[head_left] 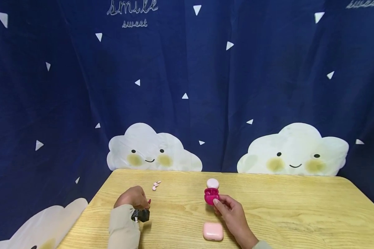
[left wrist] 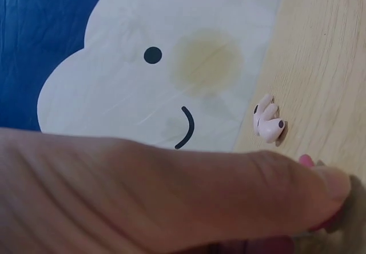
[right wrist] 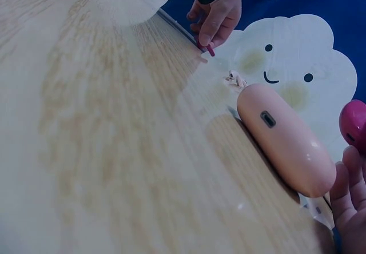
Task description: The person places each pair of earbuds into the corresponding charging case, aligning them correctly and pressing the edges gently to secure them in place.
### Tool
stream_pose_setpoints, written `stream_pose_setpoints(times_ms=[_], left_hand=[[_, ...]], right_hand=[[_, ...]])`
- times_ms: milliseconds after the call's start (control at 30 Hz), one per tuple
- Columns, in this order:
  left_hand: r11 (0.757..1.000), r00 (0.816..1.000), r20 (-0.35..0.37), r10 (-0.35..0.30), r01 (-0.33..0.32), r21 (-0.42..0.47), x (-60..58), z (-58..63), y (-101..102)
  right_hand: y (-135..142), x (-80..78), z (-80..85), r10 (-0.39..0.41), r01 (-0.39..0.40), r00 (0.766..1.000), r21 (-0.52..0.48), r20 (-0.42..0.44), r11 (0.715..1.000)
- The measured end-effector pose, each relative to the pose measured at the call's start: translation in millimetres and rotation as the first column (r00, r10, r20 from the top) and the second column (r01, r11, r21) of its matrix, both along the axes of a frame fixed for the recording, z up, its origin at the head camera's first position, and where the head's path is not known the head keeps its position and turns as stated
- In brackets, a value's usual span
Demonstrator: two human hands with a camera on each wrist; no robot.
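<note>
One small magenta piece (head_left: 149, 201) is being pinched between the fingers (right wrist: 214, 28) of the left hand (head_left: 132, 197), left of centre in the lower part of the head view; most of its shape is being hidden by the thumb (left wrist: 257, 191) in the left wrist view. A magenta case (head_left: 212, 199), its lid standing open, is being gripped by the right hand (head_left: 233, 216) right of centre in the lower part of the head view, with the thumb being pressed on its front and the other fingers being curled behind it. Directly above that case in the frame, a round pale-pink object (head_left: 212, 183) is being partly overlapped by it; whether the two are touching cannot be told. Two pale-pink earbuds (head_left: 156, 185) are lying close together on the wooden counter (head_left: 299, 207), just above and to the right of the left hand in the head view. A light-pink case (head_left: 213, 231) is resting closed at the bottom, just left of the right wrist, and a dark-rimmed slot (right wrist: 267, 118) is being shown on it in the right wrist view. A black device (head_left: 141, 215) is being worn at the left wrist, over a cream sleeve (head_left: 124, 226). Behind the counter, a navy curtain (head_left: 205, 69) is being hung, patterned with white triangles and smiling clouds.
</note>
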State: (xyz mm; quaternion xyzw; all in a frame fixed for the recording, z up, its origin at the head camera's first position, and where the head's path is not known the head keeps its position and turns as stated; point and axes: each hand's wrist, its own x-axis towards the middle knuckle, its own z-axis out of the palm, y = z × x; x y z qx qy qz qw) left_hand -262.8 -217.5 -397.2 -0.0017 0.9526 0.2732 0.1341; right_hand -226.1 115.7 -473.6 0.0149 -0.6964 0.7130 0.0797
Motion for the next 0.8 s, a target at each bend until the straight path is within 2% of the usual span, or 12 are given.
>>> stream_pose_setpoints(times_ms=[233, 433, 733, 800], left_hand=[[1.0, 1.0, -0.007, -0.01, 0.01, -0.007, -1.5, -1.6, 0.0], [1.0, 1.0, -0.009, -0.01, 0.01, 0.027, -0.8, 1.0, 0.9], [0.998, 0.999, -0.046, 0.004, -0.001, 0.056, -1.4, 7.2, 2.8], [0.999, 0.997, -0.073, -0.005, 0.009, 0.05, -2.7, 7.5, 3.8]], right_hand=[[1.0, 0.6, 1.8, 0.005, -0.005, 1.0, 0.006, 0.002, 1.0], [0.8, 1.6, 2.4, 0.009, -0.009, 1.0, 0.005, 0.003, 1.0], [0.5, 1.0, 1.9, 0.008, -0.008, 1.0, 0.003, -0.002, 1.0], [0.4, 0.8, 1.7, 0.007, -0.007, 1.0, 0.003, -0.003, 1.0]])
